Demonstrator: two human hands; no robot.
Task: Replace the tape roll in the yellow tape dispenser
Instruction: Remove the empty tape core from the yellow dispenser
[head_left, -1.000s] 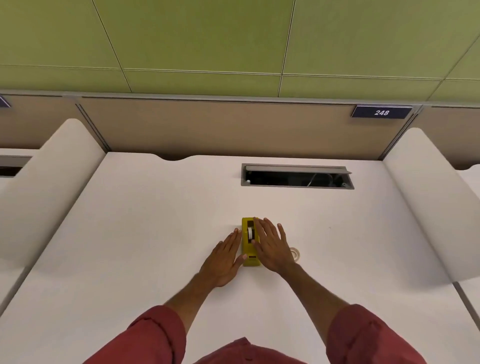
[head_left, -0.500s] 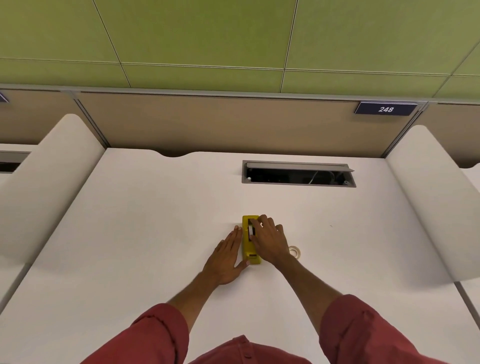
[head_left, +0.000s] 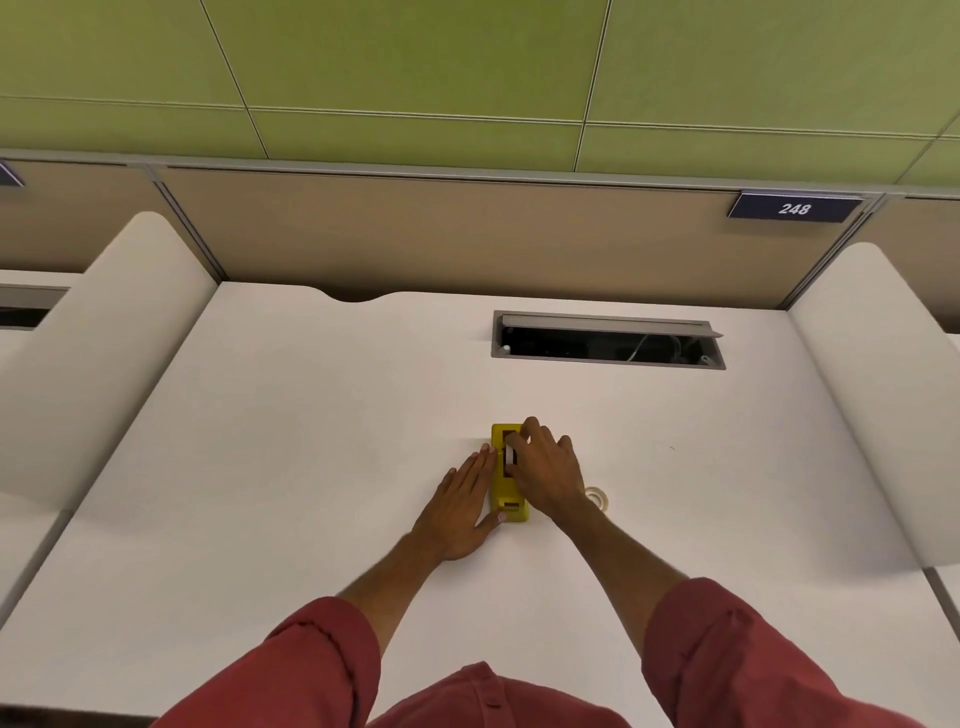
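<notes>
The yellow tape dispenser (head_left: 503, 480) lies lengthwise on the white desk (head_left: 291, 447), near its middle. My left hand (head_left: 464, 506) rests flat against the dispenser's left side, with its thumb at the near end. My right hand (head_left: 545, 470) covers the dispenser's right side, and its thumb and fingertips pinch the white tape roll (head_left: 509, 454) that sits in the slot. A second, clear tape roll (head_left: 597, 498) lies flat on the desk just right of my right wrist, partly hidden by it.
An open grey cable hatch (head_left: 608, 340) is set into the desk behind the dispenser. White curved dividers stand at the left (head_left: 98, 364) and right (head_left: 878, 395) edges. A beige partition closes off the back.
My right hand's fingers have curled in from a flat spread and now pinch the roll in the slot. The left hand has stayed against the dispenser.
</notes>
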